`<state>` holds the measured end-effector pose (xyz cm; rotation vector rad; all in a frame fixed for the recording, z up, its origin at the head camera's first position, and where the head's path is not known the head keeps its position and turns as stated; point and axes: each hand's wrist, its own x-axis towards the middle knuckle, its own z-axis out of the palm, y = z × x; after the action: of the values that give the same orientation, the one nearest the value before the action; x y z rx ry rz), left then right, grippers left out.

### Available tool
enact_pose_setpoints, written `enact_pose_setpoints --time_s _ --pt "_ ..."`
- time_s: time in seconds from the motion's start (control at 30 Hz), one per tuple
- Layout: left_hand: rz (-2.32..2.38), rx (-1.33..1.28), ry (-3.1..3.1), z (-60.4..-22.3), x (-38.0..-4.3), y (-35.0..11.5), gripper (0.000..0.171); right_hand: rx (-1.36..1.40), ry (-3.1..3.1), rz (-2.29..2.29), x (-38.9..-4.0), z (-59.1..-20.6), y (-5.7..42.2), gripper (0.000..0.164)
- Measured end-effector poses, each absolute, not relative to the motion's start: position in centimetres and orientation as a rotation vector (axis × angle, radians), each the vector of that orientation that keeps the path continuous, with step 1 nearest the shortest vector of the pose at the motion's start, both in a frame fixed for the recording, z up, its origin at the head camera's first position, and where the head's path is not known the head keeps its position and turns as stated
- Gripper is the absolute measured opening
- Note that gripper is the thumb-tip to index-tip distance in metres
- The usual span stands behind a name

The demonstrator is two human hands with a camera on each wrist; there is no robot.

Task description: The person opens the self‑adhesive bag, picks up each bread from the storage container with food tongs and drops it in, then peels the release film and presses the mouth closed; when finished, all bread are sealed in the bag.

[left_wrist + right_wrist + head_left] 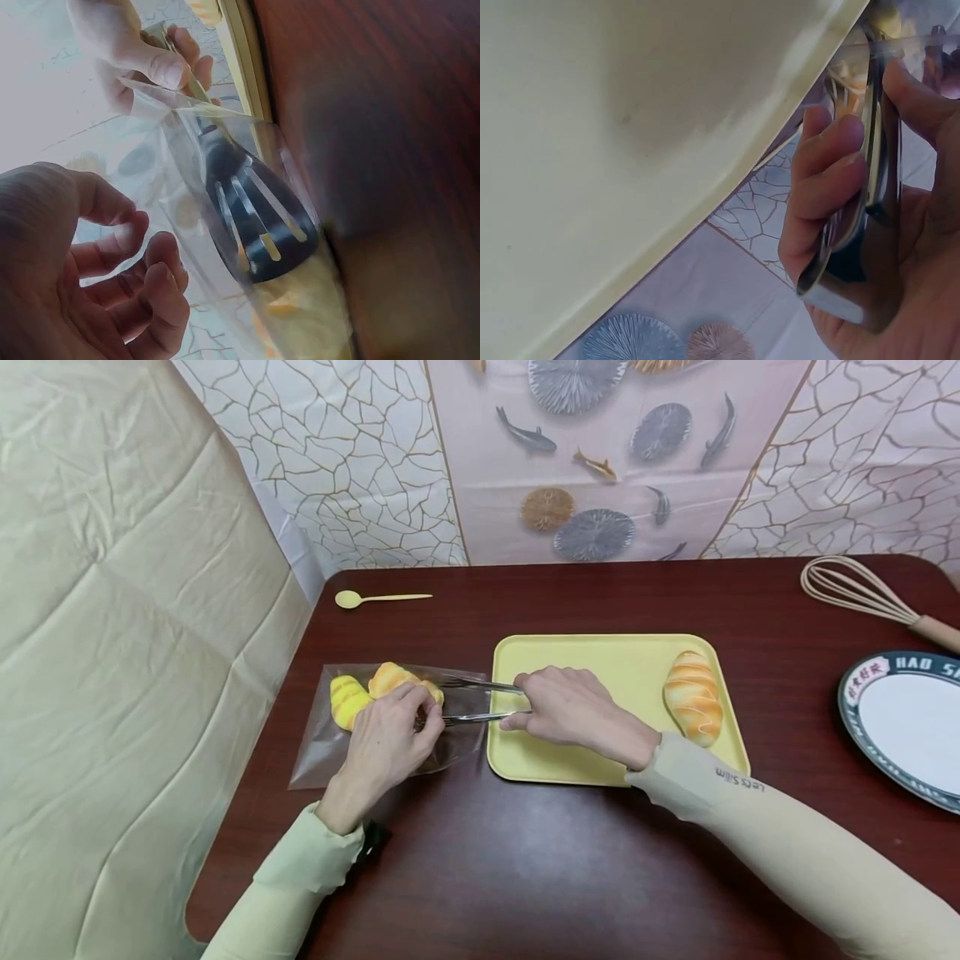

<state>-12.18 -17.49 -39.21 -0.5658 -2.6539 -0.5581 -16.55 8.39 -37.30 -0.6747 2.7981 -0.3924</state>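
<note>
My right hand (566,706) grips metal tongs (480,717) from above, at the left part of the yellow tray (592,647). The tongs' slotted end (255,210) lies inside a clear plastic bag (315,764). Within the bag are a yellow toy bread (347,700) and an orange toy bread (390,677), partly covered by my left hand (386,735). That hand's fingers curl loosely, thumb and index tips close together, right beside the bag's film in the left wrist view; no film shows between them. Another toy bread (693,697) lies on the tray's right side.
A small yellow spoon (382,598) lies at the table's back left. To the right stands a dark-rimmed plate (870,743), with a whisk (862,589) behind it. A patterned cloth wall (367,460) borders the table at the back.
</note>
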Motion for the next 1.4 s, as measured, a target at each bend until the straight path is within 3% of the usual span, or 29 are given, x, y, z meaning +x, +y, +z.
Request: enact_pose_setpoints --time_s 1.4 --pt "-0.501 -0.478 -2.790 -39.1 -12.3 -16.9 0.024 -0.178 2.919 -0.611 -7.2 -36.1 19.5 0.040"
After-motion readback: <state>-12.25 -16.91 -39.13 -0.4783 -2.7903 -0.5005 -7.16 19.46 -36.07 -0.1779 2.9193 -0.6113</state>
